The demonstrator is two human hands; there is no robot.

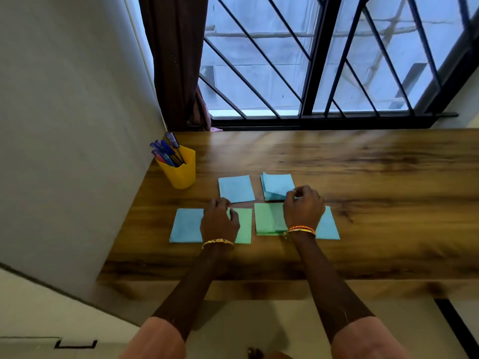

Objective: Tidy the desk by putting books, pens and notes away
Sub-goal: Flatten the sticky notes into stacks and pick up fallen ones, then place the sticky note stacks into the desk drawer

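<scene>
Wood-grain desk (363,164) runs under a barred window, with the paper notes laid out at centre frame. At centre right, the right hand (303,208) pinches the near corner of the upper-right blue stack (277,185), thumb and forefinger closed on its lifted edge. The left hand (220,221) rests curled, fingertips down, on the lower-left blue note (185,225) and green note (245,225). Between the wrists lies a green stack (268,218). Such paper looks light, limp and easily creased, so an edge pinch suits it. Pens already stand in the yellow cup (180,169), upper left.
</scene>
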